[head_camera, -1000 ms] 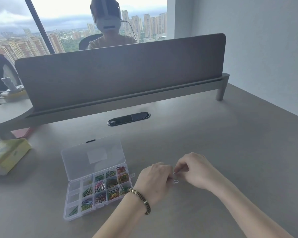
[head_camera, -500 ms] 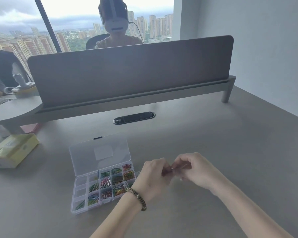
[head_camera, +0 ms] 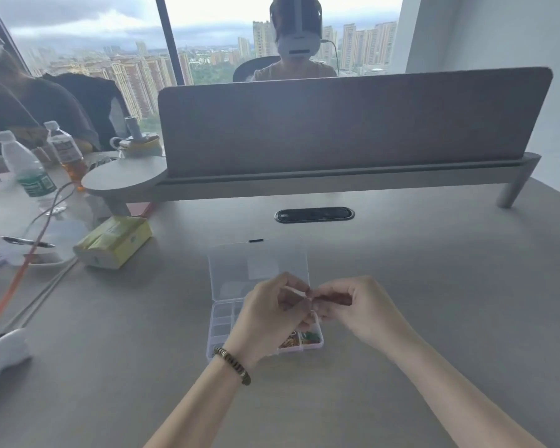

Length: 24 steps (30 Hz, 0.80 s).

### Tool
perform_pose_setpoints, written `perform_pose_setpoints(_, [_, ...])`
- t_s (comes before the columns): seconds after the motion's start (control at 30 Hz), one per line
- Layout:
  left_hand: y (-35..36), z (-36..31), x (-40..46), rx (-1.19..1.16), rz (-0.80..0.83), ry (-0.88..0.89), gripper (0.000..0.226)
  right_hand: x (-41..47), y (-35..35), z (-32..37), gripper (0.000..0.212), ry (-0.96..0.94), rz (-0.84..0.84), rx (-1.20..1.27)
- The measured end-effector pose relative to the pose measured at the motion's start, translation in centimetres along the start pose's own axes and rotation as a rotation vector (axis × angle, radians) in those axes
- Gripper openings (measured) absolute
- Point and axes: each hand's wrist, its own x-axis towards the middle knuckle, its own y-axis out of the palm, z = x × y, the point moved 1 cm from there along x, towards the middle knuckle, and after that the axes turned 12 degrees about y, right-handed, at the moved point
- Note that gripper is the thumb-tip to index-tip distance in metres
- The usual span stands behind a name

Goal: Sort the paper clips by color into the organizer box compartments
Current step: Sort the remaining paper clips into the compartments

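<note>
A clear plastic organizer box (head_camera: pixel 222 318) lies open on the desk, its lid (head_camera: pixel 259 270) flat behind it. My two hands hover over its right half and hide most compartments. Orange-yellow clips (head_camera: pixel 290 343) and green clips (head_camera: pixel 311 337) show in the near right compartments. My left hand (head_camera: pixel 272 318), with a bead bracelet on its wrist, and my right hand (head_camera: pixel 362 312) meet fingertip to fingertip. They pinch a small reddish paper clip (head_camera: pixel 332 299) between them; it is blurred.
A yellow tissue pack (head_camera: pixel 114 240) lies left of the box. Farther left are two bottles (head_camera: pixel 29 169), a pen (head_camera: pixel 26 242), an orange cable (head_camera: pixel 10 286) and a white object (head_camera: pixel 0 354). A grey divider (head_camera: pixel 337 124) stands behind, with a person beyond it.
My view has swung left, so the box now sits in the centre. Both hands have lifted off the desk and moved over the box, still pinched together.
</note>
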Motion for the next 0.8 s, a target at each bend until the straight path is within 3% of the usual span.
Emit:
perform_pose_setpoints(0.1, [-3.1, 0.3, -1.0, 0.097, -0.068, 0.004, 0.012, 0.4, 2.8, 1.7, 0.024, -0.063, 0.06, -0.08])
perform_pose_setpoints(0.23, [-6.5, 1.5, -2.1, 0.151, -0.163, -0.014, 0.014, 1.5, 6.1, 3.1, 0.03, -0.128, 0.019, -0.216])
perform_pose_setpoints(0.43, [-9.7, 3.0, -3.8, 0.222, -0.242, -0.1, 0.015, 3.3, 10.3, 4.0, 0.019, -0.19, 0.026, -0.314])
perform_pose_setpoints(0.8, [-10.2, 3.8, -4.7, 0.468, -0.181, -0.068, 0.011, 4.5, 12.6, 3.1, 0.011, -0.293, 0.043, -0.559])
